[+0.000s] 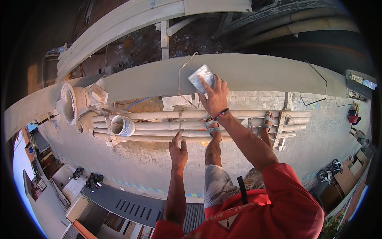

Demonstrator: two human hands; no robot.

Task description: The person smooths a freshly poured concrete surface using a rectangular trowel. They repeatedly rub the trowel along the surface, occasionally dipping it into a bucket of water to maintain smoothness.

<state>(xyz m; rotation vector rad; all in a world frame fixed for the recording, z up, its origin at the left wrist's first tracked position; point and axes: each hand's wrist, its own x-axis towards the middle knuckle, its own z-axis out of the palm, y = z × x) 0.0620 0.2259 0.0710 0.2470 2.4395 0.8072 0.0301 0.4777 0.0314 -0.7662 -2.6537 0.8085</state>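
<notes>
My right hand (215, 96) reaches forward with its fingers on a shiny, squarish metal plate (202, 78), which looks like a flat smoothing blade. The plate lies against the smooth grey face of a long concrete beam (262, 73). Whether it has a handle is hidden. A bent wire hoop (180, 79) crosses the beam just left of the plate. My left hand (178, 153) hangs lower, above the poles, with its fingers apart and nothing in it.
I stand on a platform of bamboo poles (167, 126), high over a paved street (159, 167). A bucket (122, 126) sits on its left end, near a larger tub (71, 104). Another wire hoop (326, 85) hangs on the beam at right. Below stands a grey slatted gate (123, 203).
</notes>
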